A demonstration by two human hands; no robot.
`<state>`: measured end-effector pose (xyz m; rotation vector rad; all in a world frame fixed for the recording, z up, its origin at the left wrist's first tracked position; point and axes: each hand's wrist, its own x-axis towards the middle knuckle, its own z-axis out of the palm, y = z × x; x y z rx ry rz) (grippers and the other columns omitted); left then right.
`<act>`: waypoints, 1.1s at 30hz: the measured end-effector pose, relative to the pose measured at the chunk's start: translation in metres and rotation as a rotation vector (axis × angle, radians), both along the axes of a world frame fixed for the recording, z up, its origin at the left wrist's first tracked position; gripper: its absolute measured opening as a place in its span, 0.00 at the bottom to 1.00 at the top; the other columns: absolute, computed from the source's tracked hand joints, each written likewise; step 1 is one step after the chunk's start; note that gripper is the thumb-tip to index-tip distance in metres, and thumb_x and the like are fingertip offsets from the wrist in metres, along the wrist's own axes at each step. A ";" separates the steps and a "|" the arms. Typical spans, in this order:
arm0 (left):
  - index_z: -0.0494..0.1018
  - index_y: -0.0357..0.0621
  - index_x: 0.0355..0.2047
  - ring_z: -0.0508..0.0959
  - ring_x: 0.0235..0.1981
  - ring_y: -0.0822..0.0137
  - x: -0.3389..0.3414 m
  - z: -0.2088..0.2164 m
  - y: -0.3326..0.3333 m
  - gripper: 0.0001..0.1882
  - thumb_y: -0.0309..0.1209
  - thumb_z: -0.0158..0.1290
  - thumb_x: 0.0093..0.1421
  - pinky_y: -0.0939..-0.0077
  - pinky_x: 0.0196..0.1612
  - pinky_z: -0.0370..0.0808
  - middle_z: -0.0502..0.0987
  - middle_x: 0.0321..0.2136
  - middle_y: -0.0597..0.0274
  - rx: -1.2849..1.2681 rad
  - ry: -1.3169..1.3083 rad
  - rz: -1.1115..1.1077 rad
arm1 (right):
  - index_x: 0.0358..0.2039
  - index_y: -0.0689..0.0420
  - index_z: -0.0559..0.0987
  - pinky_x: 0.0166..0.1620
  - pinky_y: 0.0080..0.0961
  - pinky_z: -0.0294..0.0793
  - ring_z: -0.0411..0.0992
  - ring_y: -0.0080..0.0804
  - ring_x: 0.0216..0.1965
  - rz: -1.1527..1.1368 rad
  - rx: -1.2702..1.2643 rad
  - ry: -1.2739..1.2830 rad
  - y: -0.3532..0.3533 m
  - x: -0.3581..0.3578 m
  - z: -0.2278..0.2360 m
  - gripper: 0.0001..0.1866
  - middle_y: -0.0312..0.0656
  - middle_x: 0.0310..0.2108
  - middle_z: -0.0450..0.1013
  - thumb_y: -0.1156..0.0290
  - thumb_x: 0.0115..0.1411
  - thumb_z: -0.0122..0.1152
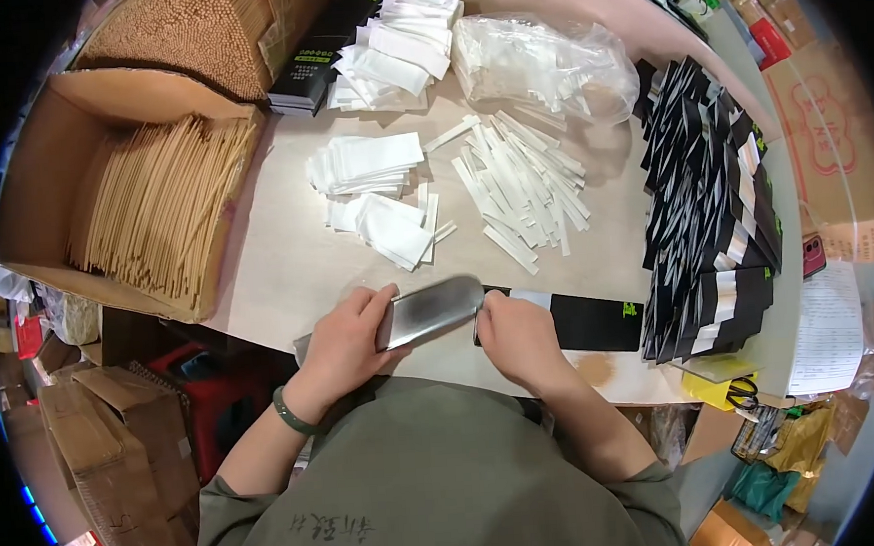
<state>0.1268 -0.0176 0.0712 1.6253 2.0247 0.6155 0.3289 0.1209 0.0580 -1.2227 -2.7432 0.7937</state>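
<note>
My left hand (347,342) is wrapped round a shiny flat metal piece (434,311) with a rounded end; its exact kind I cannot make out. That end points right and reaches close to the fingers of my right hand (515,336). My right hand is closed at the left end of a flat black paper sleeve (603,322) lying along the table's near edge. A white strip shows on the sleeve just past my knuckles. Beyond my hands lie loose narrow white strips (526,184) and small stacks of white paper packets (377,162).
An open cardboard box of thin wooden sticks (166,203) stands at left, with another stick-filled box (173,40) behind. A clear plastic bag (545,65) lies at the back. Overlapping black sleeves (701,210) line the right side, near a yellow holder with scissors (725,391).
</note>
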 end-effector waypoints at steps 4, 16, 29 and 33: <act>0.64 0.43 0.59 0.76 0.39 0.49 -0.016 0.011 0.004 0.42 0.38 0.69 0.45 0.61 0.40 0.74 0.72 0.40 0.53 -0.115 0.002 -0.258 | 0.22 0.61 0.76 0.31 0.43 0.72 0.74 0.53 0.26 -0.100 -0.123 -0.047 -0.006 -0.015 -0.006 0.12 0.50 0.21 0.74 0.64 0.55 0.59; 0.75 0.36 0.44 0.79 0.36 0.50 -0.218 0.021 -0.053 0.13 0.28 0.57 0.59 0.63 0.40 0.75 0.78 0.36 0.46 0.295 0.615 0.620 | 0.28 0.58 0.79 0.39 0.40 0.72 0.73 0.47 0.34 -0.074 0.044 0.060 0.067 -0.008 -0.004 0.08 0.45 0.28 0.74 0.68 0.53 0.67; 0.74 0.40 0.34 0.78 0.35 0.44 -0.214 0.008 -0.060 0.09 0.33 0.51 0.63 0.53 0.37 0.74 0.78 0.30 0.46 -0.069 0.530 0.549 | 0.24 0.57 0.76 0.37 0.39 0.74 0.74 0.46 0.32 0.265 0.316 0.136 0.035 -0.111 -0.018 0.06 0.46 0.26 0.73 0.70 0.52 0.61; 0.73 0.40 0.35 0.78 0.35 0.43 -0.219 0.007 -0.069 0.09 0.33 0.51 0.63 0.52 0.37 0.74 0.78 0.30 0.45 -0.077 0.529 0.567 | 0.24 0.57 0.75 0.36 0.39 0.74 0.73 0.45 0.31 0.434 0.065 0.214 0.014 -0.093 0.015 0.06 0.44 0.25 0.72 0.70 0.52 0.62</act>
